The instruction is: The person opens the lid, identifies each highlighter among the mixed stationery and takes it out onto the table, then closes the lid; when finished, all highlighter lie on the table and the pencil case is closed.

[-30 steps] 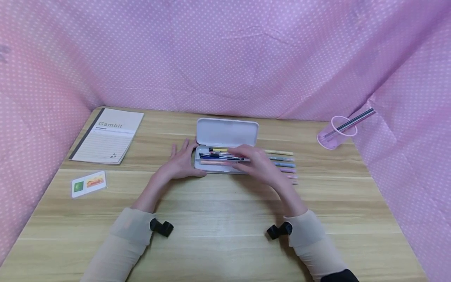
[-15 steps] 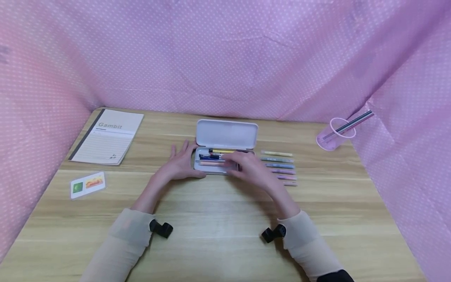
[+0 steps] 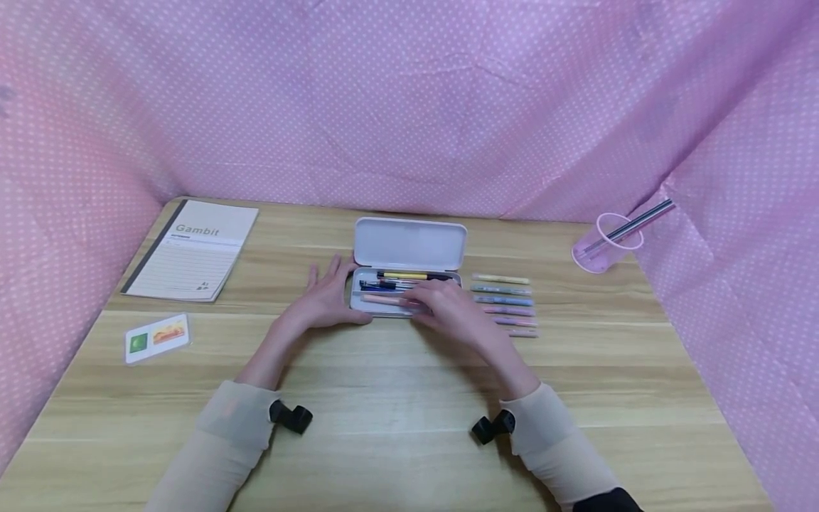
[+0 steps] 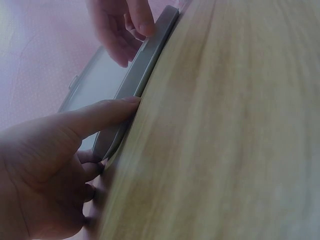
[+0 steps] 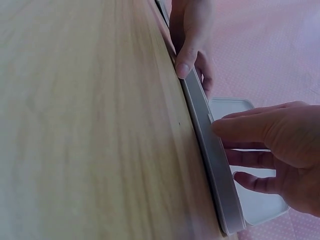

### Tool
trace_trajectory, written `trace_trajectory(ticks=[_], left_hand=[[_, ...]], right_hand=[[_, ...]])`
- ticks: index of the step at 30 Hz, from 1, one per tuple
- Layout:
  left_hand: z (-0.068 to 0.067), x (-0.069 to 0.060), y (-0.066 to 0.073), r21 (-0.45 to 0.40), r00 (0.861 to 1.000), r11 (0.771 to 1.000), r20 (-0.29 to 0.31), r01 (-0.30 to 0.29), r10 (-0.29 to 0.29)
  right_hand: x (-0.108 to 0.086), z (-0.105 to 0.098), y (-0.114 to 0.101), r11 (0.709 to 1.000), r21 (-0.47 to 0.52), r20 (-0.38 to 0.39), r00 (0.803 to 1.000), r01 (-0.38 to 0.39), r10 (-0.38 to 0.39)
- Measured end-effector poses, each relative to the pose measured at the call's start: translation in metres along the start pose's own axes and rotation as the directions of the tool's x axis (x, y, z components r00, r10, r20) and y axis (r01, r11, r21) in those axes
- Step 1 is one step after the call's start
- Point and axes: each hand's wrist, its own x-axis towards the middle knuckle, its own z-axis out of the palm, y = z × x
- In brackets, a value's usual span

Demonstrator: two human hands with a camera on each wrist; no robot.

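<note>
An open white pencil case (image 3: 409, 245) stands at the far middle of the table, its lid tipped back. Inside lie a yellow-and-black pencil (image 3: 403, 275), several dark pens (image 3: 379, 286) and a pink pen (image 3: 382, 300) along the front. My left hand (image 3: 329, 299) holds the case's left end, the thumb (image 4: 112, 110) against its front wall in the left wrist view. Over the right half is my right hand (image 3: 448, 309), fingers dipping inside beside the pink pen's right end. Its thumb (image 5: 245, 127) lies at the front rim. The case wall hides whether these fingertips pinch anything.
Several pastel pens (image 3: 505, 300) lie in a row right of the case. A pink cup (image 3: 591, 256) with dark sticks stands far right. At left are a notebook (image 3: 192, 249) and a small picture card (image 3: 156, 338). Pink dotted cloth (image 3: 409, 107) surrounds the table.
My right hand has shifted left and slightly toward me over the case, uncovering more of the pastel pens. The pink pen lies slightly nearer the case's front wall. My left hand keeps its place.
</note>
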Motion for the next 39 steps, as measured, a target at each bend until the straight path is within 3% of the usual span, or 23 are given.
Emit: trace_trajectory(ticks=[18, 32, 39], left_hand=[[0.0002, -0.0022, 0.0009, -0.012, 1.000, 1.000, -0.016, -0.013, 0.012], [0.0016, -0.0001, -0.0001, -0.010, 1.000, 1.000, -0.024, -0.010, 0.010], [-0.0003, -0.0016, 0.0013, 0.009, 1.000, 1.000, -0.011, 0.001, -0.001]], right_hand=[[-0.0003, 0.0029, -0.0045, 0.997, -0.051, 0.020, 0.998, -0.052, 0.053], [-0.0003, 0.0033, -0.0052, 0.998, -0.030, 0.000, 0.999, -0.053, 0.053], [-0.0009, 0.0032, -0.0066, 0.995, -0.013, 0.028, 0.995, -0.099, 0.099]])
